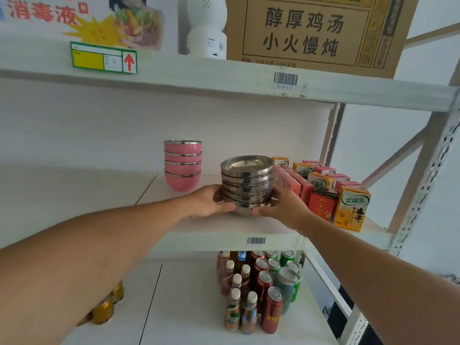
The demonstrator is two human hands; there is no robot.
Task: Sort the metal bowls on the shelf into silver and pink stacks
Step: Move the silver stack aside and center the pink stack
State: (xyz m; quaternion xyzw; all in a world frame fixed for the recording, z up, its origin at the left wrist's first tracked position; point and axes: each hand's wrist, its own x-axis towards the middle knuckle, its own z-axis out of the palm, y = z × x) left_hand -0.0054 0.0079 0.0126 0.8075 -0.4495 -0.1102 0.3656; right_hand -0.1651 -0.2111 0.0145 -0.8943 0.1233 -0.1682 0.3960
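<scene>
Silver stack: nested shiny round steel bowls, near the front of the white middle shelf.
Left hand: fingers wrapped round the stack's lower left side, gripping it.
Right hand: fingers closed on its lower right side.
Pink stack: four nested pink bowls with steel rims, further back and left, apart from the silver stack.
Drink cartons: just right of the silver stack.
</scene>
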